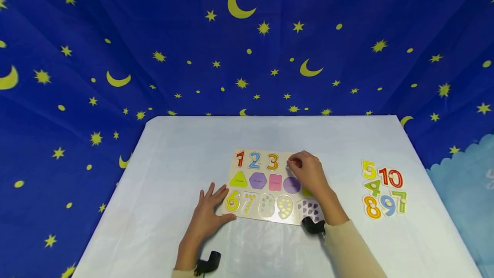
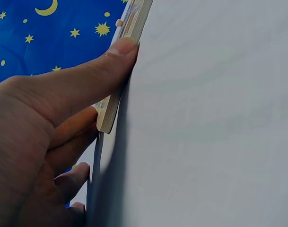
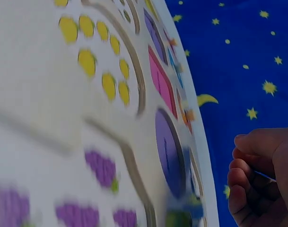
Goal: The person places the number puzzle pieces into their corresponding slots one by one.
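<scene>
A wooden number puzzle board point(image 1: 295, 216) lies on the table, with knobbed pieces 1 point(image 1: 240, 158), 2 point(image 1: 254, 160), 3 point(image 1: 272, 162) and 6 point(image 1: 233, 200) in their slots. My left hand point(image 1: 206, 218) rests at its lower left corner, fingers spread and nearly straight. In the left wrist view the thumb point(image 2: 96, 75) presses on the board's edge. Over the upper right of the board hovers my right hand point(image 1: 308, 173). Its fingers point(image 3: 245, 172) are curled, thumb against index finger, and no piece shows between them. The slot beneath is partly hidden.
To the board's right lie several loose number pieces: 5 point(image 1: 368, 169), 10 point(image 1: 390, 177), 4 point(image 1: 372, 188), 7 point(image 1: 401, 200), 8 point(image 1: 372, 207) and 9 point(image 1: 387, 205). A blue cloth with moons and stars point(image 1: 185, 37) hangs behind the white table point(image 1: 185, 149).
</scene>
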The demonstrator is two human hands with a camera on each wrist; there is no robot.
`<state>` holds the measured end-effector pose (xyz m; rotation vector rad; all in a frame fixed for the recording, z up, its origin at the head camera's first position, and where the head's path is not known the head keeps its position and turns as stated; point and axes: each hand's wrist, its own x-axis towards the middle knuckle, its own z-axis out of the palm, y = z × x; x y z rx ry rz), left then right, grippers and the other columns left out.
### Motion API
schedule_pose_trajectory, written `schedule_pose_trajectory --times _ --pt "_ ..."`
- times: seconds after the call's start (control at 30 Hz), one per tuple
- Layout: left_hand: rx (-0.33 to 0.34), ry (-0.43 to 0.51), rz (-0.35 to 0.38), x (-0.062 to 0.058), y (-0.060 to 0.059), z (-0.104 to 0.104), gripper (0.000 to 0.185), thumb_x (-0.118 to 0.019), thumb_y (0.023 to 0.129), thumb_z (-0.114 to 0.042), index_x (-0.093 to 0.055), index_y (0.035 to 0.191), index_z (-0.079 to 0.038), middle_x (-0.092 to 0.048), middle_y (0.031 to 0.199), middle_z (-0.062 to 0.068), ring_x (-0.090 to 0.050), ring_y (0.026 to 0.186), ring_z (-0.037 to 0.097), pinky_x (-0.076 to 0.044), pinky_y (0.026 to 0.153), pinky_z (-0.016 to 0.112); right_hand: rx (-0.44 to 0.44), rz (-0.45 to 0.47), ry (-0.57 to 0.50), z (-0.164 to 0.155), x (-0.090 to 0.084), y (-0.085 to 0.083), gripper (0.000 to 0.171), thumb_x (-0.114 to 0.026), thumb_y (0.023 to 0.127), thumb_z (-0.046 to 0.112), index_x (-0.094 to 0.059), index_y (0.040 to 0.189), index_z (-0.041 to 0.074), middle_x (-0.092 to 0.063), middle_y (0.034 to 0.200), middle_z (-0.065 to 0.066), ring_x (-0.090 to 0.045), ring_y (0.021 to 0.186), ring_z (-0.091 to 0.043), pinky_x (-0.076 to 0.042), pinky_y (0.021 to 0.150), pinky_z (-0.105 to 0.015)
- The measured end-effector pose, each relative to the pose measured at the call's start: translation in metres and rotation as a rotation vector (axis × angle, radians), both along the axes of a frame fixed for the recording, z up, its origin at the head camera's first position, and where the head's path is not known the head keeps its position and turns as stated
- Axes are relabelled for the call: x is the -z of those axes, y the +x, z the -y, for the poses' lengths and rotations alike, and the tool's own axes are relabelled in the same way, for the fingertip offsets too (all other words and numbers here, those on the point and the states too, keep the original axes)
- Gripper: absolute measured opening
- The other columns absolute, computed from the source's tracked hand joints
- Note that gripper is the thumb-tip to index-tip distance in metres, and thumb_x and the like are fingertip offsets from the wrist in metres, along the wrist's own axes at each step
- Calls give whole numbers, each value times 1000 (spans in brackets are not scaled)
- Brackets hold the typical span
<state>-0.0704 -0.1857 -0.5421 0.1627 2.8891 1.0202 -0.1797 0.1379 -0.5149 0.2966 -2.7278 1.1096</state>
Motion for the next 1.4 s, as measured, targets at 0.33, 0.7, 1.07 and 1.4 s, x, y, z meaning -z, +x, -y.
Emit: schedule_pose_trajectory --times 0.33,0.7,1.07,1.4 --pt "4 18 -9 -1 -1 -1 89 -87 62 -45 -53 138 -13 -46 144 -5 -16 144 25 -1 117 48 88 -61 14 -46 0 4 15 -71 87 17 -72 93 4 -60 78 -3 -52 68 -18 -47 61 -33" --pt "2 24 -8 1 0 0 89 -87 62 -46 -54 138 -14 -46 144 -5 -16 144 24 0 117 48 195 25 20 -90 7 6 20 -67 90 21 -71 100 4 -61 81 -5 -52 67 -18 -44 56 -29" --pt "-4 9 -7 0 3 1 89 -88 61 -43 -55 138 -13 -47 144 -5 -17 144 25 -2 116 49 257 63 55 -106 13 11 21 -67 90 18 -70 102 1 -62 84 -9 -52 73 -22 -44 63 -34" --pt "8 14 -16 1 1 0 89 -87 62 -45 -54 138 -13 -46 144 -5 -16 144 25 -1 116 49 282 72 66 -116 11 12 21 -67 90 18 -70 102 1 -61 83 -8 -52 72 -21 -43 61 -33"
